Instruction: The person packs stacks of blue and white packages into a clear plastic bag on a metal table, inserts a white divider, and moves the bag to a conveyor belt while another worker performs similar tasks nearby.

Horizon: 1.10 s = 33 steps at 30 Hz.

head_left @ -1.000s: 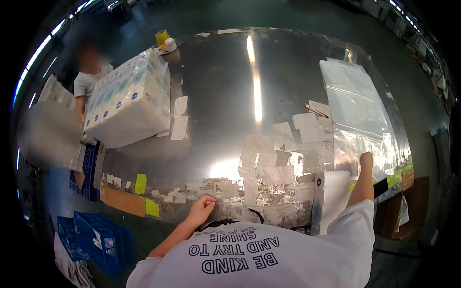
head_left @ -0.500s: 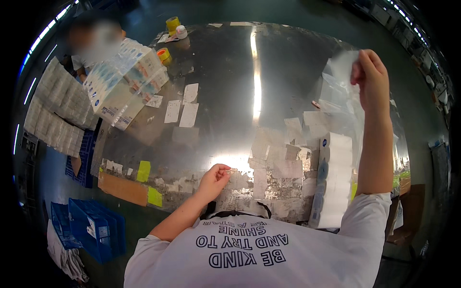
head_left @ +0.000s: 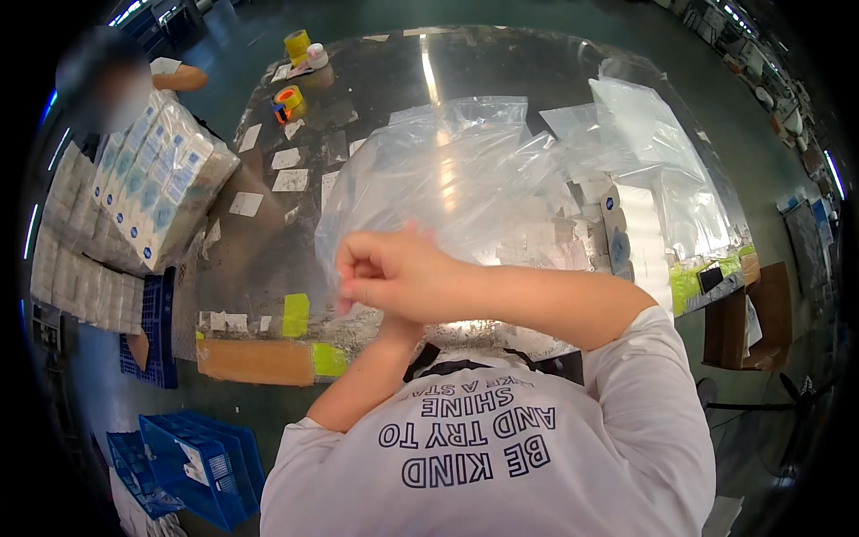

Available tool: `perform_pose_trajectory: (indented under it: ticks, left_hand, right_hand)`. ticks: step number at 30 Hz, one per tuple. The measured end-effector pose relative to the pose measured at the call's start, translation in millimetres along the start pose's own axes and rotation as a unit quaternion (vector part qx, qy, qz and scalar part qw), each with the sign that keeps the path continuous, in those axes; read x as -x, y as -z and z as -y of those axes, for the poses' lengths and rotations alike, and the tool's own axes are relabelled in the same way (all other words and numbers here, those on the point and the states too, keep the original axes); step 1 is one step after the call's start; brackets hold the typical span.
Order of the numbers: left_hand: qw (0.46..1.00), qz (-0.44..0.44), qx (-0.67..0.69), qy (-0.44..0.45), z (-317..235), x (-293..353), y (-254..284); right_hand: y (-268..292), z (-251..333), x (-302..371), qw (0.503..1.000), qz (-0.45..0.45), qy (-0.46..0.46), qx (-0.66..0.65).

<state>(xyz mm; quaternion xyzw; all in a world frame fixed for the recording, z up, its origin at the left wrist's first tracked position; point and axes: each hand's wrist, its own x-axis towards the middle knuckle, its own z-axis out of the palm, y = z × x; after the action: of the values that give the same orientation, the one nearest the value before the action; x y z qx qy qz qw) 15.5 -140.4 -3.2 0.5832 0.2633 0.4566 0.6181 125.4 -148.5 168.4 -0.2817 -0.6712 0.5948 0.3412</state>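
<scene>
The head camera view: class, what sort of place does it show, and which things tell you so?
Probably a packing area in a factory or workshop. A large metal-topped table bears clear plastic sheeting, and a plastic-wrapped bundle of white packs stands at the left.

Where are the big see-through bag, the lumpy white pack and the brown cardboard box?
See-through bag (head_left: 420, 188): head view, on its spread-out middle.
Lumpy white pack (head_left: 641, 234): head view, on its bumpy white side.
Brown cardboard box (head_left: 775, 324): head view, on its side wall.
</scene>
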Motion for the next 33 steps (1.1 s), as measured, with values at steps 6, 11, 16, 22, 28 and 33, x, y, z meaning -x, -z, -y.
perform_pose_trajectory:
  ticks: [6,11,16,22,28,33]
  left_hand:
    - [0.987,-0.144,0.043,0.054,4.6,49.6,72.6]
    - [0.974,-0.125,-0.086,0.167,-24.5,85.2,78.7]
    - [0.956,-0.068,-0.237,0.159,-25.8,112.2,114.8]
    - [0.97,-0.152,-0.117,0.147,-35.9,109.7,138.2]
    - [0.99,-0.082,-0.049,0.103,-28.2,92.5,83.7]
    - [0.88,-0.087,-0.466,0.007,-9.1,105.2,108.1]
  right_hand:
    - [-33.1,-68.4,17.7,0.841,-0.122,0.119,0.514]
    - [-5.8,-174.3,18.8,0.764,-0.19,-0.059,0.614]
    - [49.5,-221.4,30.5,0.781,-0.239,-0.144,0.559]
    - [12.0,-183.2,36.1,0.891,-0.109,-0.132,0.421]
    - [-53.8,-245.0,55.5,0.803,-0.06,-0.162,0.57]
    - [21.6,-273.1,65.2,0.8,-0.213,-0.173,0.533]
